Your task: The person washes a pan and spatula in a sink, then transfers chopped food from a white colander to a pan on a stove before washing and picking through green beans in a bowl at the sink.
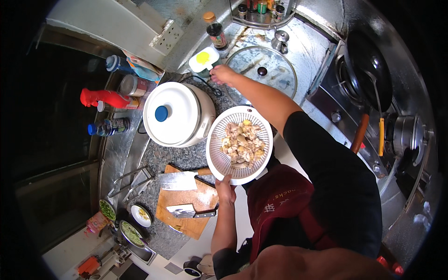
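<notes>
My left hand [225,190] grips the rim of a white plastic colander [213,159], which holds chopped pale meat pieces [241,145] with yellowish slices among them. My right hand [221,75], arm stretched out, has its fingers on the tab of a small container with a white lid [204,59] and a yellow patch. Beside the colander stands a white electric cooker [171,112] with a blue lid knob. A wooden cutting board [203,196] carries two cleavers: one with a wooden handle [178,181], one with a black handle [182,211].
A glass lid [280,66], a dark sauce bottle [216,35] and a metal cruet [280,42] are near my right arm. At the right, a black wok [367,70] and steel pot [406,134] rest on the stove. Bottles, a metal rack [134,182] and a small plate [141,215] lie left.
</notes>
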A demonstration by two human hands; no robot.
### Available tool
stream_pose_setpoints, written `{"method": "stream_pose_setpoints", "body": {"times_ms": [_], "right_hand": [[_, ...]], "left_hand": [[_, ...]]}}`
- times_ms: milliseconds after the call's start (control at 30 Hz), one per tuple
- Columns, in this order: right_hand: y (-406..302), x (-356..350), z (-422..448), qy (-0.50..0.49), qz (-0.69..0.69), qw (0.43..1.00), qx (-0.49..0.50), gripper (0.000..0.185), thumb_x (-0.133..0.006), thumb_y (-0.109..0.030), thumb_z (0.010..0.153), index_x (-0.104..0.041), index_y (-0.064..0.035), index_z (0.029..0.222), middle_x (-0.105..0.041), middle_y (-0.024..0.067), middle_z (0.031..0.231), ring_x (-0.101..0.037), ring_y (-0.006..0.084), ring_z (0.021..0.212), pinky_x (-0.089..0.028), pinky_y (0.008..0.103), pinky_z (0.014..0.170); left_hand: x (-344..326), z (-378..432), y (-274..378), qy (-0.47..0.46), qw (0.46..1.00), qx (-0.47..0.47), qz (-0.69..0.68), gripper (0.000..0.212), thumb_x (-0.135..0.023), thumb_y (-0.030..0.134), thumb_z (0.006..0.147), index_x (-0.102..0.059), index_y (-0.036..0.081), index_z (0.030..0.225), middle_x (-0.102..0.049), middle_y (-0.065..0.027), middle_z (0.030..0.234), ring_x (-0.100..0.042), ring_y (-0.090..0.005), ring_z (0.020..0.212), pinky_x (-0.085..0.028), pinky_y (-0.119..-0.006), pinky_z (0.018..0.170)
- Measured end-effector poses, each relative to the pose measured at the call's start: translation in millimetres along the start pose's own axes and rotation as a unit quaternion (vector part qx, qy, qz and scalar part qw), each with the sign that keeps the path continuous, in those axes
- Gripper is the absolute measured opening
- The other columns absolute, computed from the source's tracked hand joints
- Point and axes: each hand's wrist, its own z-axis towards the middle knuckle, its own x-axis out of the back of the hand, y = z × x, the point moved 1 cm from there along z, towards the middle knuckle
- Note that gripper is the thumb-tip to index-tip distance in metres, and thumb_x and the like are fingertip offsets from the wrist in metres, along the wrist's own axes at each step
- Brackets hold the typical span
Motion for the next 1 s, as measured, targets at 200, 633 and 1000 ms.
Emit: {"method": "stream_pose_setpoints", "body": {"times_ms": [200,633,1000], "right_hand": [[10,-1,33,-0.051,-0.081,0.995,-0.030,0.021,-0.055,-0.028,0.085,-0.055,-0.0111,0.097,-0.059,0.0021,0.084,-0.055,0.0115,0.067,-0.044,0.0258,0.053],[4,109,-129,0.309,-0.514,0.790,0.126,0.037,-0.062,-0.034,0.077,-0.057,-0.0134,0.107,-0.050,0.0144,0.106,-0.056,0.0318,0.092,-0.047,0.0410,0.074],[1,130,-94,0.201,-0.575,0.791,0.066,0.038,-0.057,-0.030,0.075,-0.052,-0.0031,0.102,-0.063,0.0163,0.087,-0.062,0.0309,0.081,-0.049,0.0414,0.069]], "left_hand": [[-9,-4,-1,0.006,1.000,0.005,-0.020,0.041,-0.052,-0.002,0.077,-0.042,0.001,0.116,-0.057,-0.0125,0.103,-0.061,-0.0237,0.086,-0.054,-0.036,0.068],[-10,-4,4,0.007,1.000,0.030,0.000,0.050,-0.052,-0.003,0.074,-0.041,0.004,0.122,-0.054,-0.0111,0.112,-0.058,-0.0238,0.093,-0.053,-0.034,0.069],[1,-7,-2,0.006,1.000,0.026,0.014,0.049,-0.049,-0.003,0.071,-0.041,-0.001,0.120,-0.053,-0.0152,0.109,-0.059,-0.0293,0.092,-0.054,-0.041,0.073]]}}
